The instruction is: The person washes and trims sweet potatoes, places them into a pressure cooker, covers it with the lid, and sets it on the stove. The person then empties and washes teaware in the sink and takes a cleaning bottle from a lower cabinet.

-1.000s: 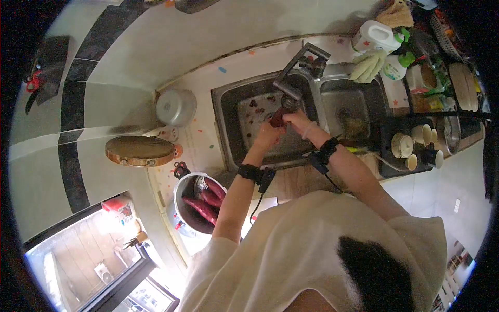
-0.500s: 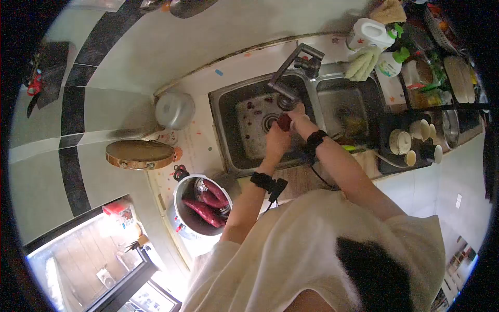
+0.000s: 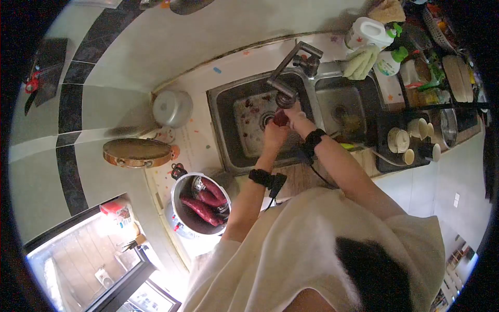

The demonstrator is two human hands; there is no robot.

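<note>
Over the left basin of the sink [image 3: 221, 140], both hands are closed around a dark reddish-purple sweet potato [image 3: 281, 118]. My left hand [image 3: 275, 134] grips it from the near side, and my right hand [image 3: 297, 117] from the right, just below the faucet [image 3: 286, 96]. Fingers hide much of it. Dark peel-like scraps [image 3: 248, 104] lie scattered on the basin floor around the drain. Left of my arm, a metal pot [image 3: 177, 200] holds several purple-red sweet potatoes [image 3: 201, 209].
A grey lidded pot [image 3: 172, 109] and a round wooden-rimmed item [image 3: 136, 153] stand left of the sink. The right basin [image 3: 340, 99] adjoins. Beyond it are a pale green cloth [image 3: 360, 62], a pump bottle [image 3: 388, 63], and several cups [image 3: 399, 140].
The view has shifted slightly. Both hands stay together on the sweet potato under the faucet, with only a small movement.
</note>
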